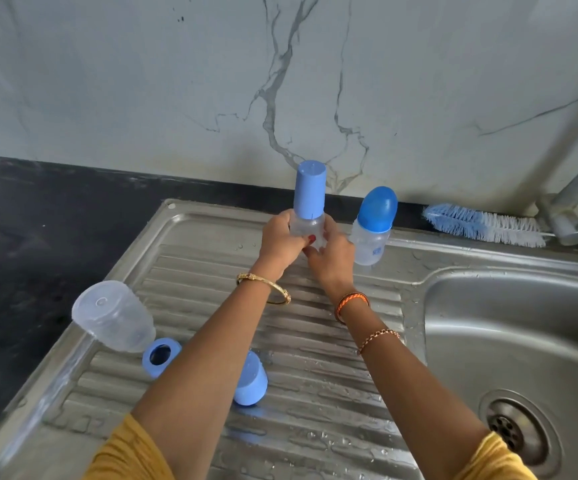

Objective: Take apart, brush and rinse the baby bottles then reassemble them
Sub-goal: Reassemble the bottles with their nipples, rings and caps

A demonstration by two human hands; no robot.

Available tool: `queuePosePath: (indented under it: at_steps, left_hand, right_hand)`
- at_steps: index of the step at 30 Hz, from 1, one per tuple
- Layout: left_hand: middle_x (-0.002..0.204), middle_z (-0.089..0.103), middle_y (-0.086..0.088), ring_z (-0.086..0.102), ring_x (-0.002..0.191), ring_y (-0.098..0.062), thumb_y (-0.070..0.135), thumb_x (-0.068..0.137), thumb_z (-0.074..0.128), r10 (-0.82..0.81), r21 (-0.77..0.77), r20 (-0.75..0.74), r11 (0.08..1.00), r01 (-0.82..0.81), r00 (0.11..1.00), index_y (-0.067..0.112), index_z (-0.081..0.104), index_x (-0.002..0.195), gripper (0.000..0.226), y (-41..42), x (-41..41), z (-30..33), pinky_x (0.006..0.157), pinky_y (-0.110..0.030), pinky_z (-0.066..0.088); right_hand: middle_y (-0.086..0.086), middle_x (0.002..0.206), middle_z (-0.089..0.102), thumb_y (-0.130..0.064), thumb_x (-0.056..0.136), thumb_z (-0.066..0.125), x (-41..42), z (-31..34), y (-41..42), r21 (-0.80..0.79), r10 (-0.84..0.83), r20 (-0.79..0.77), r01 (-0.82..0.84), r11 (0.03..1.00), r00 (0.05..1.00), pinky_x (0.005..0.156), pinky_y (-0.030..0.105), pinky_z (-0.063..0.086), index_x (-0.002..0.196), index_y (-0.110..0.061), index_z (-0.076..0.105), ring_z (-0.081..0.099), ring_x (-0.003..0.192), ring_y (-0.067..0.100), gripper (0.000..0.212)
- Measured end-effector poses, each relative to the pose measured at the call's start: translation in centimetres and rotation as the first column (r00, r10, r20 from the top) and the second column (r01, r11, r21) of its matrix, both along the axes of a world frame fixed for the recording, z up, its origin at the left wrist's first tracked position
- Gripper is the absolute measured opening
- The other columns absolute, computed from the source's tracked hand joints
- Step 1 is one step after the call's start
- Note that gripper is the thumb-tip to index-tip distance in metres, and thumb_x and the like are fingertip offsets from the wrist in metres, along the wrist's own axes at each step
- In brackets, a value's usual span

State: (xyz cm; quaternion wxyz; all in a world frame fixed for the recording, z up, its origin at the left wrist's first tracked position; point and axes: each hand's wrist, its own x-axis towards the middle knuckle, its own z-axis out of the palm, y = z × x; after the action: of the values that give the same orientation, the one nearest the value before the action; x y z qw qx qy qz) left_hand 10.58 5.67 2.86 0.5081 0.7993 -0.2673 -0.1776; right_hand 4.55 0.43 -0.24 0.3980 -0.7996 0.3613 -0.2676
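My left hand (pixel 278 244) and right hand (pixel 329 259) both gripping the capped baby bottle (pixel 307 206) upright over the drainboard (pixel 315 341), second capped bottle (pixel 374 225) just right, small unreadable blue mark, bottle brush (pixel 481 225) beyond, open bottle body (pixel 114 317), collar ring (pixel 160 355), loose cap (pixel 251 381) nearer me, left.

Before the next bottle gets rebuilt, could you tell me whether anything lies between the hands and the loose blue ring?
Nothing visible does. Both hands, left hand and right hand, grip the capped bottle; bare drainboard separates them from the blue ring.

Wet steel drainboard (pixel 315 341) bearing: capped bottle (pixel 372 225), upturned bottle body (pixel 116 315), collar ring (pixel 160 355), loose cap (pixel 250 381).
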Motion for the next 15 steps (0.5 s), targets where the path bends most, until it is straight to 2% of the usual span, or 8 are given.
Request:
queuePosePath:
  at_steps: [7, 12, 15]
  left_hand:
    - [0.121, 0.055, -0.008, 0.050, 0.104, -0.013, 0.004, 0.084, 0.063, -0.011, -0.043, -0.067, 0.999, 0.008, 0.998, 0.013, 0.048, 0.128, 0.047, 0.4, -0.5, 0.1, 0.085, -0.027, 0.046]
    - [0.121, 0.055, -0.007, 0.051, 0.108, -0.015, 0.004, 0.086, 0.061, -0.047, -0.049, -0.080, 0.998, 0.043, 0.996, 0.014, 0.047, 0.129, 0.047, 0.1, -1.0, 0.0, 0.087, -0.028, 0.046]
    - [0.122, 0.054, -0.007, 0.051, 0.111, -0.016, 0.005, 0.087, 0.060, -0.059, -0.031, -0.088, 0.998, 0.056, 0.994, 0.015, 0.046, 0.131, 0.047, 0.1, -1.1, 0.0, 0.088, -0.028, 0.045]
  right_hand:
    - [0.013, 0.124, 0.056, -0.001, 0.085, 0.061, -0.7, 0.4, 0.4, 0.016, 0.034, -0.118, -0.032, 0.999, 0.992, 0.095, 0.033, 0.045, 0.144, -0.010, 0.028, 0.057, 0.108, 0.027, 0.068]
    - [0.016, 0.113, 0.059, 0.007, 0.083, 0.054, -1.5, 0.7, 0.7, 0.055, 0.016, -0.144, -0.008, 0.998, 0.990, 0.092, 0.038, 0.050, 0.144, -0.009, 0.024, 0.059, 0.102, 0.029, 0.069]
    - [0.015, 0.116, 0.055, 0.008, 0.084, 0.052, -2.0, 1.3, 0.9, 0.094, 0.049, -0.197, -0.031, 0.995, 0.979, 0.093, 0.038, 0.049, 0.148, -0.009, 0.010, 0.057, 0.106, 0.029, 0.079]
